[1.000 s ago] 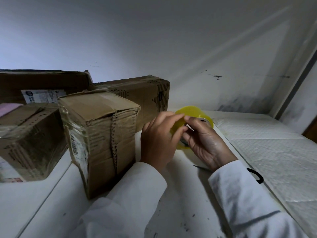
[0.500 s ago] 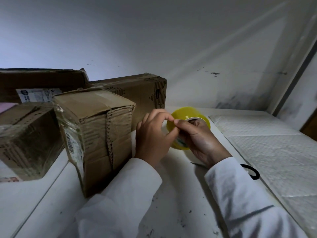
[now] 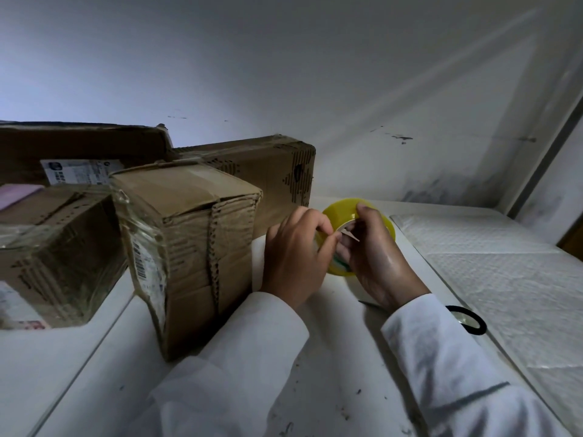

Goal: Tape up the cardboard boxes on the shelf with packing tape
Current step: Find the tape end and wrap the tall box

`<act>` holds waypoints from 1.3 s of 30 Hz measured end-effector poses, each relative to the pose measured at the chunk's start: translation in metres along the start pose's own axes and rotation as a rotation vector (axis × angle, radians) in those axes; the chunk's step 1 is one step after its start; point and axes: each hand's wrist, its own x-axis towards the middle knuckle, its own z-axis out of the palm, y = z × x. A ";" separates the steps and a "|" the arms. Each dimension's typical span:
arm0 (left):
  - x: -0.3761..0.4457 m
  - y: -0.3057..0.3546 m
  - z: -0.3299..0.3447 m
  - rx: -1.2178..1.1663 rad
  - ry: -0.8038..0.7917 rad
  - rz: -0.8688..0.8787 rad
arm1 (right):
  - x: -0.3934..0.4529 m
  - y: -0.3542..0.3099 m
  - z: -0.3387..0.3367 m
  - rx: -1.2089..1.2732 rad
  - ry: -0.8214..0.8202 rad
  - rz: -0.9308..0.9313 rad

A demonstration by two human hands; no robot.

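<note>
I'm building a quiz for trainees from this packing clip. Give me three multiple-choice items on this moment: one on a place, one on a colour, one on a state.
1. Where is the nearest brown cardboard box?
A. Left of both hands
B. Right of both hands
C. On the white padded sheet

2. What colour is the round roll of packing tape?
A. Red
B. Yellow
C. Black

3. What is the right hand doing?
A. Lying flat
B. Holding the roll
C. Holding scissors

Answers: 1 A, it stands beside the left hand. 2 B, its rim shows yellow. 3 B, its fingers curl round the roll.

Right hand point(image 3: 375, 263) gripping yellow tape roll point(image 3: 342, 208), left hand point(image 3: 295, 253) pinching its end, cardboard box point(image 3: 189, 247) beside
</note>
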 end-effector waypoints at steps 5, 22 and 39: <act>0.001 -0.002 -0.002 -0.065 0.001 -0.127 | -0.002 -0.002 0.002 -0.025 0.030 -0.050; 0.001 0.000 0.000 0.004 0.045 -0.089 | -0.002 -0.002 -0.001 0.089 -0.069 -0.008; 0.001 -0.003 0.001 -0.050 0.024 0.068 | -0.012 -0.010 -0.002 0.381 -0.172 0.080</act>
